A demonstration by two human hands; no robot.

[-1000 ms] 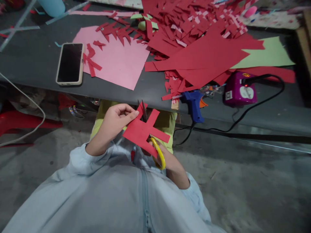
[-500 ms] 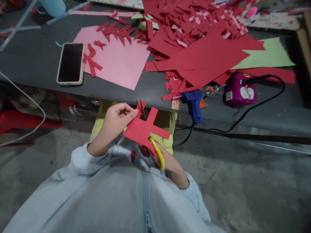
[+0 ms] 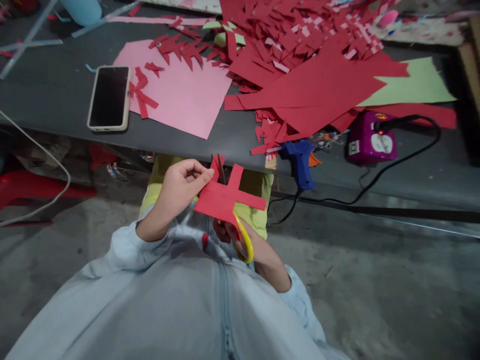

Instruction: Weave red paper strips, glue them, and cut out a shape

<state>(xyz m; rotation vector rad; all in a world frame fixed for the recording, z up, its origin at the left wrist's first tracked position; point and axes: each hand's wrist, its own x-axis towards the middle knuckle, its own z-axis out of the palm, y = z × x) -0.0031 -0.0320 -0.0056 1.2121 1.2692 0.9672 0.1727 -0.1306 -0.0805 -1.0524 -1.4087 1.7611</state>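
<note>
My left hand (image 3: 185, 187) pinches the upper left edge of a piece of red paper (image 3: 215, 200) between thumb and fingers. The paper has several strips sticking out at its top and right. My right hand (image 3: 227, 232) is closed on yellow-handled scissors (image 3: 245, 240), partly hidden under the paper. The dark blades rise past the paper's upper edge, beside the strip nearest my left thumb. Both hands are over my lap, just in front of the table edge.
On the dark table (image 3: 165, 135) lie a phone (image 3: 109, 98), a pink sheet (image 3: 187, 100), and a heap of red paper pieces (image 3: 300, 30). A blue glue gun (image 3: 300, 162) rests at the edge. Its cord runs near a purple power socket box (image 3: 371, 140).
The red paper has tilted slightly, its right strip moving a little up and to the right. The scissors have shifted only slightly; my left hand keeps its pinch.
</note>
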